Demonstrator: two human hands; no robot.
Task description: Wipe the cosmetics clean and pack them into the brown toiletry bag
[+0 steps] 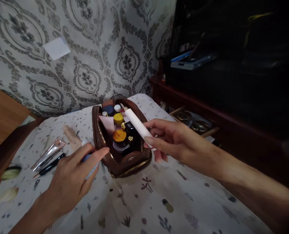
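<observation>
My right hand [170,139] is closed around a slim white tube [137,123], thumb along its lower end. The tube slants over the right side of an open brown toiletry bag [132,167]. Inside the bag are a jar with an amber lid [120,136], a yellow-lidded jar [118,119], a pale pink tube [107,124] and black containers with gold trim [129,127]. My left hand [73,177] reaches to the bag's left edge with its fingers apart. A light blue object [92,171] shows beneath those fingers, partly hidden.
Left of the bag lie a shiny silver tube [49,154], a dark slim tube [53,164], a beige item [72,136] and a round green-topped item [10,173] on the patterned bedding [144,204]. An open drawer [209,131] stands beside the bed at right.
</observation>
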